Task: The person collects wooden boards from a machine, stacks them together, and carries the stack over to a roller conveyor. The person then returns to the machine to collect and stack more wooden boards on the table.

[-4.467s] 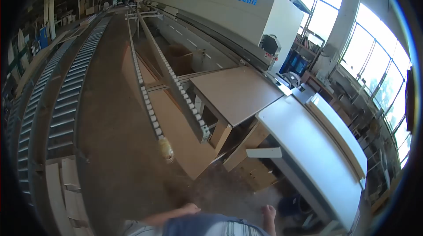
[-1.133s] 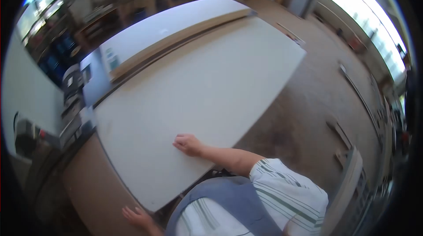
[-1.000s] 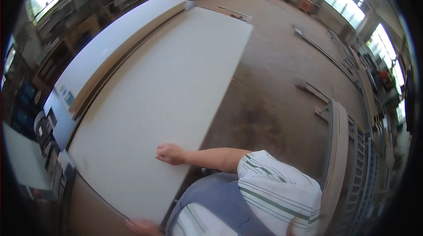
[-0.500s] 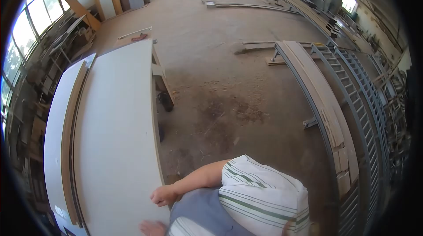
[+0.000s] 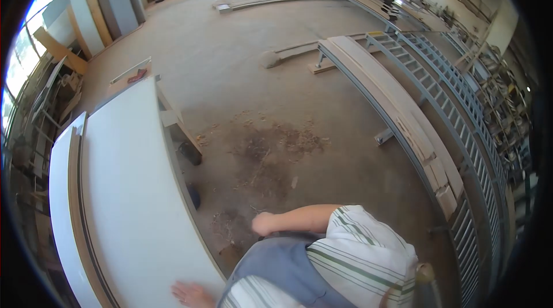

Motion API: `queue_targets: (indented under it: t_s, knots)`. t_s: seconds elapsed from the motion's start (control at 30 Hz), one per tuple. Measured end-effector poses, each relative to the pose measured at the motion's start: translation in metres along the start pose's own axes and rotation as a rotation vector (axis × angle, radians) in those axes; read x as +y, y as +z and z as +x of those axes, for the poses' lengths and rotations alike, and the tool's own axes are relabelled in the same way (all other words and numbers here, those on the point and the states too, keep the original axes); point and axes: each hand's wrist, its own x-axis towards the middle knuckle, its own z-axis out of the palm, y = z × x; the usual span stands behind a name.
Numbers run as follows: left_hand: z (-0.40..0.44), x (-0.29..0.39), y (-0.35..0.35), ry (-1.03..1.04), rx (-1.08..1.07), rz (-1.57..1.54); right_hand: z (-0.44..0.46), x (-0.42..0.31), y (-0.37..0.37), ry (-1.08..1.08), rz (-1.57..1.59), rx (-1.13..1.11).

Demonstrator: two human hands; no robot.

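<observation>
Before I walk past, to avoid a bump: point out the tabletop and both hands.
Tabletop (image 5: 129,175), head view: middle of its white surface.
Left hand (image 5: 191,294), head view: its back.
Right hand (image 5: 264,224), head view: its visible middle.

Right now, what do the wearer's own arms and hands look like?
Right hand and left hand: bare, ungloved. Right forearm bare below a short white sleeve with green stripes; left sleeve not discernible. A blue-grey apron is worn.

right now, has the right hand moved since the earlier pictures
Yes, the right hand has moved rightward from over the white board to past its edge.
</observation>
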Motion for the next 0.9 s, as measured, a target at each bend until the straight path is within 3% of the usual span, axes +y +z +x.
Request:
queue_targets:
  t_s: [0.13, 0.3, 0.47, 0.9]
  knots:
    - [0.017, -0.013, 0.034, 0.13, 0.096, -0.104, -0.031, 0.009, 0.053, 0.192, 0.096, 0.029]
    - [0.032, 0.012, -0.001, 0.164, 0.011, -0.189, -0.06, -0.007, 0.063, 0.275, 0.322, 0.031]
    - [0.042, 0.017, -0.013, 0.209, -0.098, -0.198, -0.066, -0.011, 0.048, 0.311, 0.251, 0.051]
    - [0.042, 0.02, -0.015, 0.188, -0.044, -0.231, -0.053, -0.019, 0.076, 0.306, 0.341, 0.042]
